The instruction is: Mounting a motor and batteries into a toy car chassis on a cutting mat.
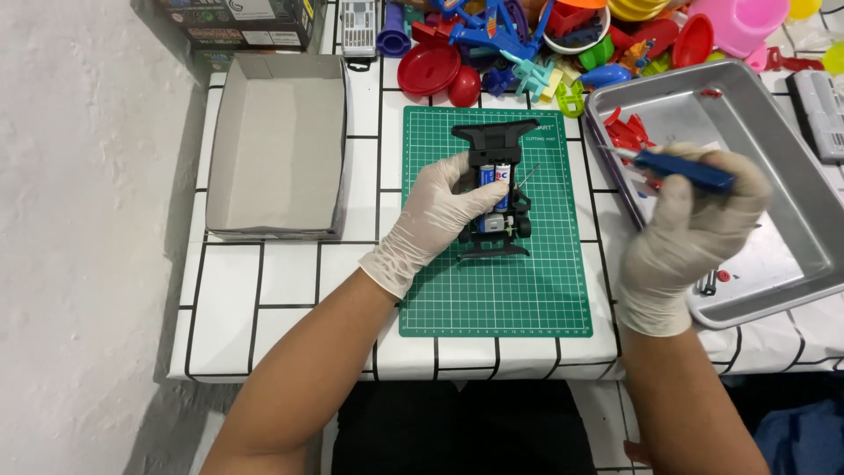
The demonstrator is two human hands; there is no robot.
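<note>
- Disassembly work on a small black toy car chassis is judged to be the step in hand; the chassis is laid at the centre of the green cutting mat, toward its 12 o'clock half.
- Two batteries are seen seated side by side in the chassis, their tops exposed.
- The left hand, gloved in white, is closed around the 9 o'clock side of the chassis, with the thumb pressed onto the batteries.
- The right hand, also gloved, is pinched around a blue-handled screwdriver, which is held level above the metal tray at 3 o'clock, well apart from the chassis.
- Red plastic parts and small fasteners are kept in the tray.
- An empty grey cardboard box is placed at 9 o'clock of the mat; a heap of coloured plastic toys is piled at 12 o'clock.
- The next move is judged to call for a firm hold on the chassis and careful alignment of the screwdriver tip, since the parts are small and the batteries are loose enough to shift.
</note>
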